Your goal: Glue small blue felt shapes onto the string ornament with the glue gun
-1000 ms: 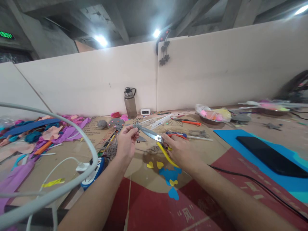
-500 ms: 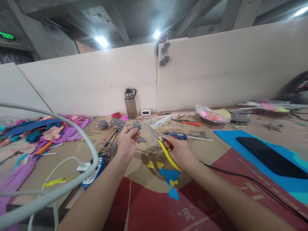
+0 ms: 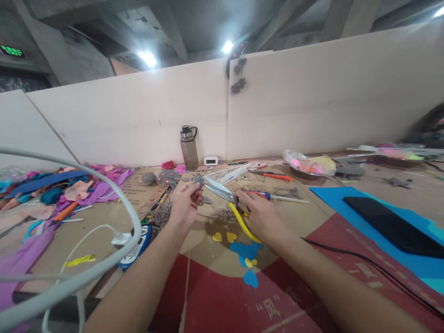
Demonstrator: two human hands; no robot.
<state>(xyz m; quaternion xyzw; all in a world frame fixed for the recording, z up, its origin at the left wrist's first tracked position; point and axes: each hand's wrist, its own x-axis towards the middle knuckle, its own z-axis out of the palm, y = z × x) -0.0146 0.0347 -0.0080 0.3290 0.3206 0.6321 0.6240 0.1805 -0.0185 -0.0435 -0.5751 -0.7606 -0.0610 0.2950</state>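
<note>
My left hand [image 3: 184, 205] is raised over the cardboard-covered table, its fingers pinched on a small grey felt piece [image 3: 198, 181]. My right hand [image 3: 262, 216] is closed round the yellow handles of a pair of scissors [image 3: 225, 199]. The steel blades are parted and point left, with their tips at the grey piece. Small yellow hearts [image 3: 224, 237] and blue felt hearts [image 3: 247, 259] lie on the table under my hands.
A grey water bottle [image 3: 188, 148] stands by the white partition. Felt scraps [image 3: 52, 194] pile up at left, beside a white cable [image 3: 104, 185]. Pens and an orange cutter [image 3: 274, 176] lie behind; a blue sheet with a black pad [image 3: 391, 226] lies right.
The scissor blades have opened and closed at the grey piece and now stand parted; my right hand shifted slightly left and the left hand stayed in place.
</note>
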